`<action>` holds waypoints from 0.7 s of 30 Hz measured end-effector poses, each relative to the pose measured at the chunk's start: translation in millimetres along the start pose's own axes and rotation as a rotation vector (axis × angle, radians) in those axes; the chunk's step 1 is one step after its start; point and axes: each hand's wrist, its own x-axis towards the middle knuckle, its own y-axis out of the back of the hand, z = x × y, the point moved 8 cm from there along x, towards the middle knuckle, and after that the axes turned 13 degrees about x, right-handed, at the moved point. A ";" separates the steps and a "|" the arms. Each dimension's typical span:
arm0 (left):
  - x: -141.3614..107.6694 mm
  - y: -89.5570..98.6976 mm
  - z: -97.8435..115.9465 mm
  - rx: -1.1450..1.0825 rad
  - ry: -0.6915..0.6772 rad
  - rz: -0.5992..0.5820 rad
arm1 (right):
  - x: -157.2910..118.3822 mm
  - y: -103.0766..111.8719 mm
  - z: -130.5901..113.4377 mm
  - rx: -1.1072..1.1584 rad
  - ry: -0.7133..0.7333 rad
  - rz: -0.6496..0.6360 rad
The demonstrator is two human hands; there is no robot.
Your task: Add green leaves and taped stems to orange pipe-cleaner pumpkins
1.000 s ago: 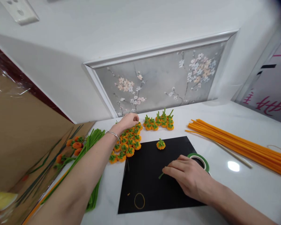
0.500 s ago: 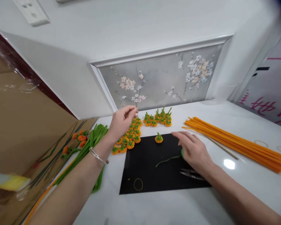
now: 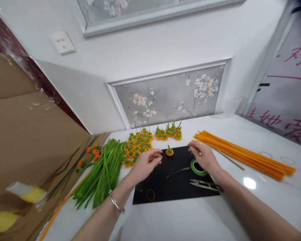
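Observation:
My left hand (image 3: 146,164) hovers over the left part of a black mat (image 3: 165,187), fingers bent and a gap between thumb and fingertips. I see nothing in it. Above the mat's right side is my right hand (image 3: 204,155), its fingers loosely curved and apart, with nothing visible in them. Just below it lies a roll of green tape (image 3: 194,169) with a loose end, partly covered by the hand. A pair of thread snips (image 3: 203,184) rests nearer me. One small orange pompom flower with a green top (image 3: 169,152) stands between the hands at the mat's back edge.
Many orange-and-green flowers (image 3: 137,144) crowd behind my left hand, several with thin wires upright. Another group (image 3: 174,132) stands near the wall. Green pipe cleaners (image 3: 102,174) lie left, orange ones (image 3: 240,154) right. A rubber band (image 3: 150,194) is on the mat.
My left hand has come back from the flower cluster towards me and right, over the mat. My right hand has risen slightly, uncovering more of the tape roll. The camera view has shifted.

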 end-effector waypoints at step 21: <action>61.1 -41.9 -10.9 0.144 -0.146 0.091 | -1.1 -2.9 -6.4 -0.325 -0.059 -0.086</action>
